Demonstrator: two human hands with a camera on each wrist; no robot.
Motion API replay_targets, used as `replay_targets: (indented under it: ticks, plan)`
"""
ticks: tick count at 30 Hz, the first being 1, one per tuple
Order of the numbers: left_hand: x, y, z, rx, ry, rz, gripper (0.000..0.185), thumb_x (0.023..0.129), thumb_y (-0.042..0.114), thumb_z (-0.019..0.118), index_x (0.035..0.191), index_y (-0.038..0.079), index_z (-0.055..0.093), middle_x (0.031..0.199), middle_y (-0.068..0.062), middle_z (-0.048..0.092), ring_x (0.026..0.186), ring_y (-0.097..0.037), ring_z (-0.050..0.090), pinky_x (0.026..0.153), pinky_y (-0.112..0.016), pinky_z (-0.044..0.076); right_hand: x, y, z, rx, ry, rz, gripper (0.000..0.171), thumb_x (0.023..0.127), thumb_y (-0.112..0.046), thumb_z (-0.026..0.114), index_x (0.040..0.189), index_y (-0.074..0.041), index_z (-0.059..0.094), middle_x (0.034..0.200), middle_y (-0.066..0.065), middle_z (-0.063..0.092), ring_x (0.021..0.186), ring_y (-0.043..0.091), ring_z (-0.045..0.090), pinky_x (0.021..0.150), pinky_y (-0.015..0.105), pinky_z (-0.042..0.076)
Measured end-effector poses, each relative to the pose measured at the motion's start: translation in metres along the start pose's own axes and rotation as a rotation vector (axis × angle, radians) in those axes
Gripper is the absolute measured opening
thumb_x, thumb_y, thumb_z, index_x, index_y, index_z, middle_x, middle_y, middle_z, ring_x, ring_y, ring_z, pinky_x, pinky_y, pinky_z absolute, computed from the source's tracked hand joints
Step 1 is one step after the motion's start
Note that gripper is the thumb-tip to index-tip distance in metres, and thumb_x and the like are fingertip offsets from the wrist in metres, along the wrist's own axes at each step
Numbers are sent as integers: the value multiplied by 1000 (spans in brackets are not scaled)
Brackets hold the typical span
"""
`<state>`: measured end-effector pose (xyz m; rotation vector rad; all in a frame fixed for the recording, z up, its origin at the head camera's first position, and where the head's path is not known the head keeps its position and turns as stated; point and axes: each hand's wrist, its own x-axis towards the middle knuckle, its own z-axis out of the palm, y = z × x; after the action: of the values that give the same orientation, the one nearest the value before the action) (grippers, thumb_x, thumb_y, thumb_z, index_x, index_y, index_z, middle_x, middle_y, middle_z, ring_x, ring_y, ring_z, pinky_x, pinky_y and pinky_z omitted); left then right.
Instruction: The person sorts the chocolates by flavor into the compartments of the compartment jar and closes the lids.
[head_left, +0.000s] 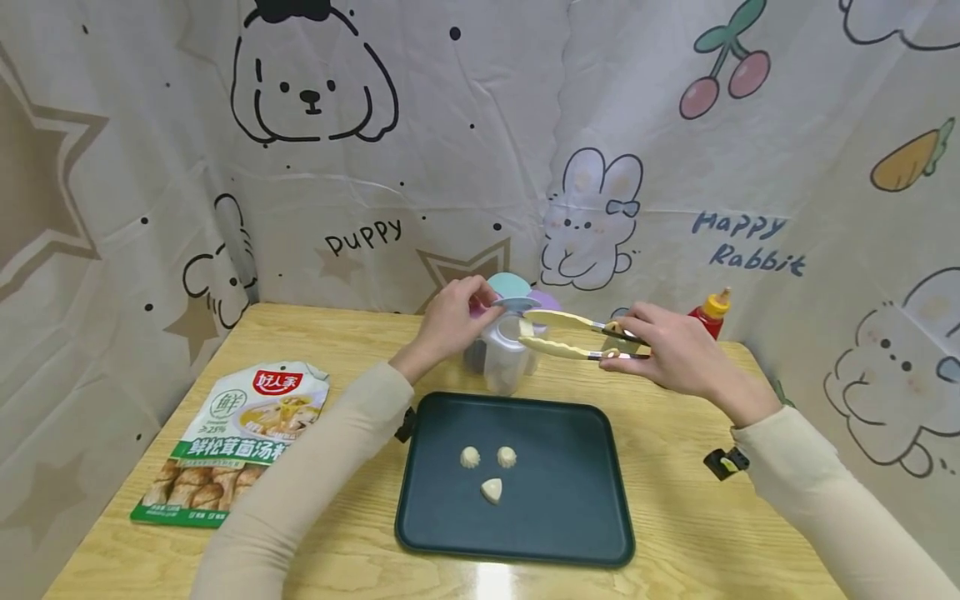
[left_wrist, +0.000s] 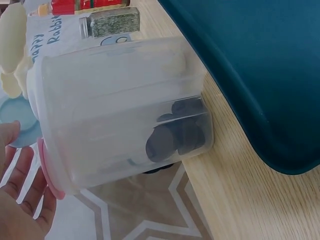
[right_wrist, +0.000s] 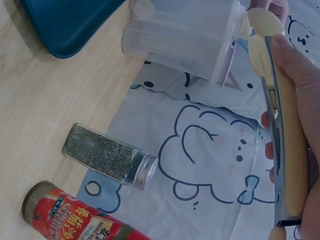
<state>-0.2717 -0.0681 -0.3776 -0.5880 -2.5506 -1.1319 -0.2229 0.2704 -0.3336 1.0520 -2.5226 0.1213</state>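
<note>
A clear divided container (head_left: pixel 504 367) stands behind the dark tray (head_left: pixel 600 500). My left hand (head_left: pixel 456 315) pinches the edge of its raised blue round lid (left_wrist: pixel 22 122). In the left wrist view, dark round pieces (left_wrist: pixel 161 143) lie at the bottom of one compartment. My right hand (head_left: pixel 663 346) grips pale yellow tongs (head_left: pixel 558 320), level over the container's top. Between the tong tips is a small cream-coloured piece (head_left: pixel 527 328). On the tray sit two ridged cream pieces (head_left: pixel 469 457) side by side, and a smooth, roughly triangular one (head_left: pixel 492 490) in front of them.
A large mushroom soup packet (head_left: pixel 232 442) lies at the table's left. At the back right stand a red bottle with a yellow cap (head_left: pixel 712 312) and a glass jar of dried green herbs (right_wrist: pixel 102 155). A printed cloth hangs behind the table.
</note>
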Motion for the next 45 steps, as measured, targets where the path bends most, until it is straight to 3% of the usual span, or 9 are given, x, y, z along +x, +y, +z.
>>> replay_targets:
  ticks: [8, 15, 18, 21, 23, 25, 30, 37, 45]
  plan:
    - [-1, 0, 0, 9, 1, -1, 18, 98, 22, 77, 105, 10, 67, 103, -8, 71, 95, -24, 61, 85, -36, 55, 8, -1, 1, -8, 0, 4, 52, 75, -47, 92, 109, -10, 76, 89, 1, 64, 67, 10, 50, 57, 24, 39]
    - [0, 0, 0, 13, -8, 7, 18, 98, 23, 77, 106, 10, 67, 104, -8, 72, 95, -23, 62, 85, -36, 56, 10, -3, -3, -23, -9, 21, 53, 80, -51, 88, 112, -11, 76, 93, 2, 66, 68, 10, 51, 56, 24, 39]
    - [0, 0, -1, 8, -9, 2, 18, 98, 23, 77, 105, 10, 67, 104, -8, 71, 95, -23, 61, 85, -36, 55, 7, -4, -7, -23, 4, -1, 60, 86, -66, 76, 109, -11, 76, 90, 2, 64, 66, 8, 49, 55, 23, 36]
    - [0, 0, -1, 8, -11, -4, 17, 98, 23, 77, 105, 10, 67, 103, -8, 71, 95, -23, 60, 85, -35, 55, 0, -6, -9, -14, 33, -45, 75, 91, -80, 53, 105, -10, 76, 89, 2, 64, 67, 8, 49, 54, 22, 39]
    - [0, 0, -2, 10, -13, -4, 17, 98, 23, 77, 104, 10, 67, 102, -8, 71, 95, -23, 60, 84, -35, 54, -5, -8, -10, -10, 42, -75, 81, 91, -84, 40, 99, -11, 75, 86, 1, 62, 66, 7, 47, 54, 21, 39]
    - [1, 0, -1, 13, -15, -1, 18, 98, 23, 77, 104, 10, 68, 102, -8, 71, 95, -23, 60, 84, -35, 54, -12, -11, -9, -6, 35, -90, 78, 92, -84, 38, 95, -13, 73, 85, 0, 61, 66, 6, 46, 54, 20, 39]
    - [1, -1, -2, 15, -18, -1, 17, 97, 23, 77, 104, 10, 68, 102, -8, 72, 95, -23, 61, 84, -35, 54, -31, -18, -1, -19, -26, -102, 68, 92, -81, 47, 94, -18, 71, 84, -4, 56, 66, 3, 43, 55, 18, 37]
    - [1, 0, -3, 13, -15, -10, 18, 97, 24, 77, 104, 10, 68, 103, -8, 71, 95, -23, 61, 84, -35, 54, -53, -30, 27, -14, -87, -88, 56, 86, -74, 69, 99, -19, 75, 88, -6, 60, 71, 3, 50, 59, 20, 46]
    - [0, 1, -2, 16, -21, -15, 18, 98, 24, 77, 106, 10, 68, 104, -8, 72, 96, -23, 61, 85, -35, 54, -68, -45, 56, 71, -106, -125, 47, 82, -63, 81, 97, -19, 75, 87, -11, 60, 70, -3, 44, 59, 15, 39]
